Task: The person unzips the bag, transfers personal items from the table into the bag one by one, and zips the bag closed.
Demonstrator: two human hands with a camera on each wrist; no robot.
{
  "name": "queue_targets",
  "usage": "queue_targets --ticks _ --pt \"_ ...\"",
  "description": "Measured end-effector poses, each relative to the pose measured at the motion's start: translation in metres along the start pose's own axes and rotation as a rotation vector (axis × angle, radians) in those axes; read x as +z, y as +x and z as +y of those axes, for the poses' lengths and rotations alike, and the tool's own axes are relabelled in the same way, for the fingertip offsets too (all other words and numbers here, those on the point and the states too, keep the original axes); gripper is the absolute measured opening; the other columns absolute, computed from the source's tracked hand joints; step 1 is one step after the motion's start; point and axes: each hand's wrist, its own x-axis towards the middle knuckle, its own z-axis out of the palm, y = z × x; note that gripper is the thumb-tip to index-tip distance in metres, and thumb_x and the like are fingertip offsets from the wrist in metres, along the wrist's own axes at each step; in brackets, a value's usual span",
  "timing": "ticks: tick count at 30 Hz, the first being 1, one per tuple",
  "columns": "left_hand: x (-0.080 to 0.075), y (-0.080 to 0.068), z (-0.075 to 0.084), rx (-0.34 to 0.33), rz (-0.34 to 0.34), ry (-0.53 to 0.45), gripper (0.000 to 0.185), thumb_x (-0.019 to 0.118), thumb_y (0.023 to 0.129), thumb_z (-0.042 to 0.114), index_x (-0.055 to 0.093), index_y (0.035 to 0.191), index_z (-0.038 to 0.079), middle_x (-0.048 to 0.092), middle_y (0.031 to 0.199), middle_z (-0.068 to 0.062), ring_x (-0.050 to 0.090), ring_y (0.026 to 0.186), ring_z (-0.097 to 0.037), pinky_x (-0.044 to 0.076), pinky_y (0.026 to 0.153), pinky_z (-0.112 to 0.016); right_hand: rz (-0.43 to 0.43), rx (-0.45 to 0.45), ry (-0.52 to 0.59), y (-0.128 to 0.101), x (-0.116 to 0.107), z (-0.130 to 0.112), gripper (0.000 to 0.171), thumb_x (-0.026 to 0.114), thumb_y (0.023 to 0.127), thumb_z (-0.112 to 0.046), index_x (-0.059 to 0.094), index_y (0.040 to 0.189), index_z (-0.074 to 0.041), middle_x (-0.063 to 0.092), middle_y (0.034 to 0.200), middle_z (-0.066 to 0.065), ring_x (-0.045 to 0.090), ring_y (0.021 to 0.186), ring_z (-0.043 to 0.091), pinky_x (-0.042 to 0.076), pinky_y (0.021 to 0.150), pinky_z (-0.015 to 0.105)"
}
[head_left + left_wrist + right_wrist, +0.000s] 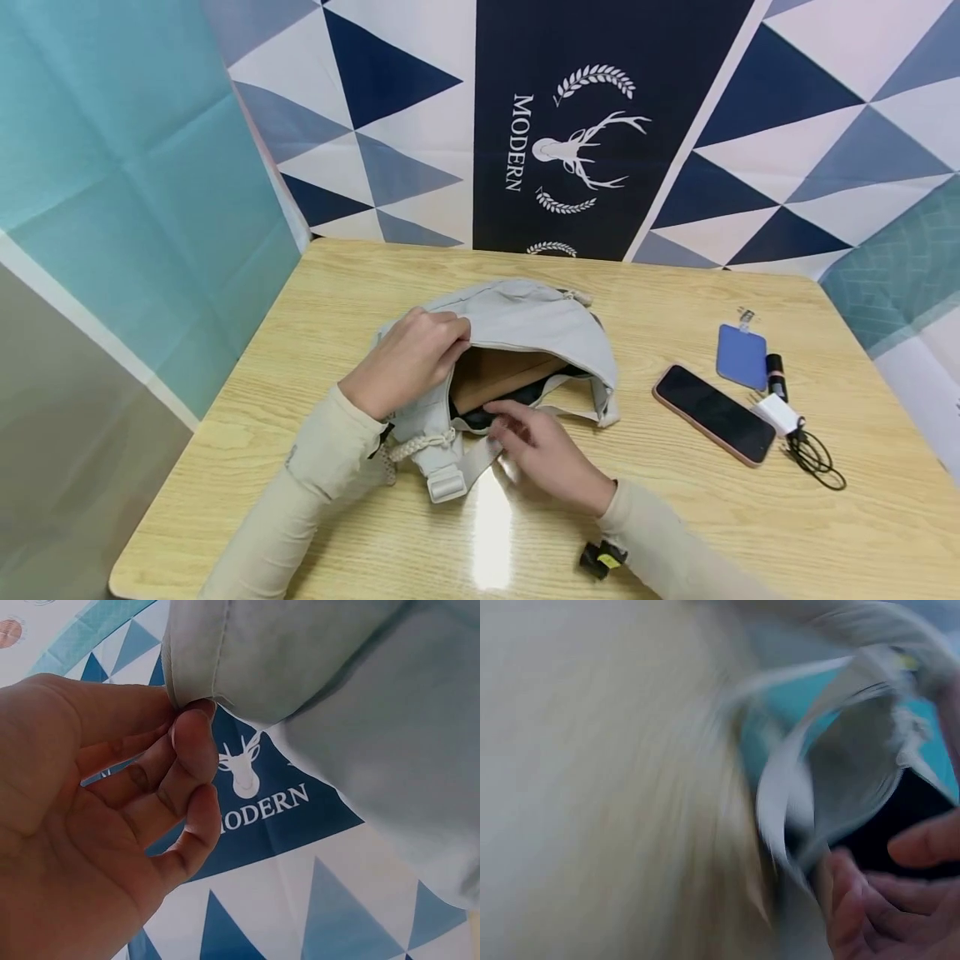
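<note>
light grey sling bag [525,333], one, lies at the middle of the wooden surface [675,533], mouth open toward the person. inside: a brown flat item [502,372] and something black [480,419] below it; neither can be identified further. a braided cord [420,447] and a pale buckle [446,483] trail from the bag's near edge.

left hand [408,360]: fingers [191,742] and thumb pinched on the bag's upper rim, lifting it; the left wrist view confirms the fabric edge clamped between fingertips.

right hand [543,454]: at the lower rim of the opening, fingers loosely bent, touching the black item. whether they grip it, cannot tell; the right wrist view is motion-blurred.

readable text: "modern" on the dark backdrop panel [592,125], beside a white stag head and laurel sprigs.

right of the bag, well apart: one black-screened phone [712,414] in a pink case, one blue card holder [741,356], one dark tube [776,375], one white charger plug [777,413] with a coiled black cable [816,458].
</note>
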Motion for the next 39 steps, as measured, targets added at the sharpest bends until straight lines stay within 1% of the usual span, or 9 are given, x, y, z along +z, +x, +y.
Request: queue_targets --ticks 2,4,6,9,15,22,30,34,39 --pt "-0.001 0.000 0.000 -0.004 -0.001 0.013 0.012 0.066 0.095 0.005 0.066 0.084 0.009 0.064 0.076 0.003 0.054 0.063 -0.009 0.043 0.066 -0.033 0.111 -0.138 -0.359 -0.001 0.002 -0.002 0.033 0.060 0.098 -0.009 0.061 0.129 0.003 0.067 0.114 0.013 0.061 0.099 0.021 0.050 0.089 0.037" --pt "-0.002 -0.001 0.000 -0.007 -0.003 0.018 0.012 0.066 0.095 0.005 0.066 0.084 0.010 0.065 0.077 0.003 0.054 0.064 -0.009 0.042 0.065 -0.032 0.162 -0.237 -0.608 -0.002 0.004 -0.002 0.036 0.062 0.097 -0.013 0.062 0.129 0.004 0.063 0.126 0.016 0.057 0.113 0.027 0.045 0.099 0.044" --pt "-0.003 -0.001 0.000 -0.006 -0.010 0.021 0.011 0.066 0.095 0.006 0.066 0.085 0.010 0.065 0.077 0.003 0.054 0.064 -0.010 0.041 0.064 -0.031 0.144 -0.275 -0.732 -0.002 0.007 -0.001 0.042 0.061 0.099 -0.019 0.059 0.132 0.006 0.058 0.134 0.021 0.054 0.123 0.034 0.042 0.104 0.049" --pt "-0.004 -0.001 0.000 -0.011 -0.022 0.032 0.011 0.066 0.095 0.006 0.066 0.085 0.010 0.065 0.078 0.002 0.055 0.065 -0.010 0.040 0.064 -0.031 0.054 -0.263 -0.803 -0.003 0.011 0.002 0.053 0.053 0.103 -0.031 0.051 0.140 0.007 0.050 0.143 0.024 0.046 0.134 0.039 0.036 0.110 0.050" --pt "-0.009 -0.003 -0.004 -0.045 -0.029 0.045 0.014 0.065 0.095 0.006 0.064 0.082 0.012 0.063 0.075 0.004 0.054 0.063 -0.010 0.040 0.065 -0.032 -0.057 -0.231 -0.827 0.003 0.017 0.002 0.064 0.041 0.106 -0.044 0.039 0.149 0.002 0.037 0.154 0.023 0.029 0.145 0.038 0.026 0.116 0.049" --pt "-0.008 -0.002 -0.007 -0.047 -0.045 0.050 0.016 0.066 0.095 0.007 0.064 0.080 0.013 0.061 0.073 0.005 0.052 0.061 -0.010 0.038 0.063 -0.031 -0.059 -0.250 -0.793 -0.006 0.007 -0.001 0.060 0.050 0.104 -0.042 0.044 0.148 -0.001 0.042 0.151 0.021 0.034 0.144 0.037 0.029 0.115 0.050" --pt "-0.007 -0.001 -0.006 -0.038 -0.021 0.032 0.017 0.067 0.095 0.007 0.064 0.079 0.013 0.060 0.071 0.004 0.051 0.060 -0.010 0.040 0.065 -0.032 0.053 -0.304 -0.766 -0.031 -0.023 -0.006 0.047 0.060 0.100 -0.030 0.053 0.141 -0.007 0.051 0.143 0.014 0.043 0.137 0.031 0.038 0.110 0.047" --pt "-0.007 -0.003 -0.007 -0.020 -0.022 0.025 0.018 0.066 0.094 0.005 0.063 0.078 0.012 0.061 0.071 0.003 0.050 0.060 -0.011 0.041 0.067 -0.034 0.106 -0.262 -0.725 -0.045 -0.038 -0.002 0.041 0.064 0.099 -0.025 0.057 0.136 -0.011 0.054 0.138 0.006 0.048 0.130 0.020 0.045 0.104 0.042" --pt "-0.008 -0.004 -0.009 -0.016 -0.020 0.021 0.019 0.066 0.094 0.004 0.063 0.078 0.011 0.059 0.070 0.003 0.048 0.060 -0.011 0.043 0.069 -0.034 0.179 -0.184 -0.591 -0.057 -0.062 0.007 0.028 0.064 0.098 -0.019 0.064 0.126 -0.015 0.061 0.127 -0.001 0.058 0.116 0.013 0.052 0.091 0.040"
